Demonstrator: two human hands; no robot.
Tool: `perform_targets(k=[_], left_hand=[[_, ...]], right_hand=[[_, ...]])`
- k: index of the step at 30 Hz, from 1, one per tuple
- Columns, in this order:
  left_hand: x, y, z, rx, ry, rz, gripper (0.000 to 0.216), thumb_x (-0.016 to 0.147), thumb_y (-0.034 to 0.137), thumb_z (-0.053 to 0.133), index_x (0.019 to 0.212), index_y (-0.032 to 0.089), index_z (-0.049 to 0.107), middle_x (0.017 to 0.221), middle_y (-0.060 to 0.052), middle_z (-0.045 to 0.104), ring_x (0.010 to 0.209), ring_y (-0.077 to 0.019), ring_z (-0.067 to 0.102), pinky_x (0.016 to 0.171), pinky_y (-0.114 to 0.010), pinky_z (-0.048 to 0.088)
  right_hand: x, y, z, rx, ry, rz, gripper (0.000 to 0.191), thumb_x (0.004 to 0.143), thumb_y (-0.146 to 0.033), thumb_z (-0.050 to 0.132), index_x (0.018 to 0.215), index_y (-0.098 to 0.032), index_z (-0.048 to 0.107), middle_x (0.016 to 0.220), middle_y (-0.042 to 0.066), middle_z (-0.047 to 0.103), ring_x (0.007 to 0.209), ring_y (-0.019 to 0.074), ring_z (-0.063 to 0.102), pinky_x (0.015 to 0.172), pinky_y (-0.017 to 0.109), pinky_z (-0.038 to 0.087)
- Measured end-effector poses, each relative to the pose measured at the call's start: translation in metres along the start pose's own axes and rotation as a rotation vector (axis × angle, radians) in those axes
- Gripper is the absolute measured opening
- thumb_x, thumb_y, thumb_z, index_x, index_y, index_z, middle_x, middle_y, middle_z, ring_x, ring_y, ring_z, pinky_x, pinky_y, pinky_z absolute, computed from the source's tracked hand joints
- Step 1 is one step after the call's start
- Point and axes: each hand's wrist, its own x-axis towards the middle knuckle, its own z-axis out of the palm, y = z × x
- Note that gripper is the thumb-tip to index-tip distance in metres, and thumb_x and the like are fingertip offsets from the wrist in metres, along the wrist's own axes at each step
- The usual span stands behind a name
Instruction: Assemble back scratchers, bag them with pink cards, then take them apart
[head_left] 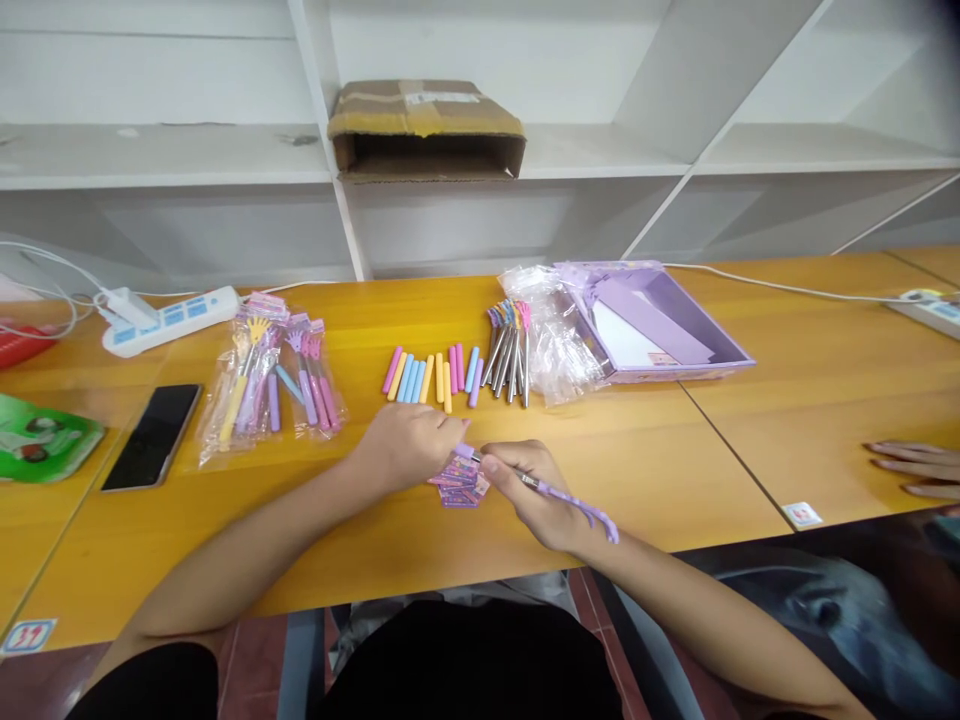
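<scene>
My left hand (412, 442) is closed around the purple sleeve end of a small back scratcher (576, 506). My right hand (544, 495) pinches its metal rod, and the purple claw end points toward my right wrist. Beneath my hands lies a small pile of purple printed cards (459, 485). Just beyond them, several coloured handle sleeves (421, 378) in pink, yellow, blue and purple stand in a row. To their right is a bunch of metal rods with coloured hand-shaped ends (511, 355).
Bagged back scratchers (274, 385), a black phone (153, 437), a green packet (45, 440) and a power strip (180, 318) lie on the left. An open purple box (701, 320) sits beside crumpled clear plastic (559, 350). Another person's hand (919, 468) rests at right.
</scene>
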Motion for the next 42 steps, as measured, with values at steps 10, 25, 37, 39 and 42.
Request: perform_targets(k=[10,25,37,39,42], left_hand=[[-0.002,-0.011,0.008,0.098,0.093,0.063,0.041,0.105,0.009,0.057,0.066,0.020,0.052,0.053,0.003,0.054,0.050,-0.0131,0.052,0.047,-0.032,0.028],[-0.027,-0.129,-0.025,0.127,0.197,0.047,0.039,0.107,0.016,0.052,0.068,0.021,0.058,0.059,0.004,0.061,0.055,-0.0118,0.049,0.054,-0.029,0.033],[-0.028,-0.158,-0.062,0.159,0.104,-0.295,0.040,0.090,0.022,0.058,0.056,0.023,0.035,0.048,0.004,0.036,0.053,-0.0139,0.038,0.056,-0.033,0.029],[-0.030,-0.160,-0.058,0.141,-0.015,-0.357,0.037,0.090,0.025,0.057,0.058,0.023,0.039,0.050,0.002,0.044,0.055,-0.0154,0.043,0.059,-0.033,0.031],[-0.030,-0.159,-0.056,0.140,-0.135,-0.446,0.035,0.090,0.028,0.055,0.059,0.023,0.039,0.052,0.000,0.045,0.058,-0.0180,0.046,0.060,-0.035,0.030]], right_hand=[[0.005,-0.007,0.020,0.229,0.071,0.242,0.064,0.105,-0.069,0.054,0.064,-0.024,0.034,0.060,-0.005,0.027,0.056,0.0105,0.026,0.052,0.028,0.026],[-0.027,-0.030,-0.010,-0.236,0.081,-0.500,0.036,0.113,-0.026,0.038,0.076,-0.026,0.038,0.063,-0.004,0.031,0.053,0.0143,0.029,0.055,0.033,0.023],[0.033,0.024,-0.107,-0.118,0.352,-0.084,0.042,0.094,-0.034,0.078,0.066,-0.021,0.049,0.084,0.004,0.064,0.071,0.0143,0.059,0.063,0.029,0.048],[0.045,0.034,-0.112,-0.135,0.454,0.036,0.038,0.086,-0.038,0.083,0.072,-0.023,0.052,0.080,0.002,0.064,0.069,0.0143,0.058,0.063,0.029,0.049],[0.055,0.049,-0.114,-0.295,0.565,0.155,0.033,0.078,-0.041,0.084,0.080,-0.023,0.056,0.076,0.001,0.065,0.069,0.0161,0.061,0.065,0.030,0.050]])
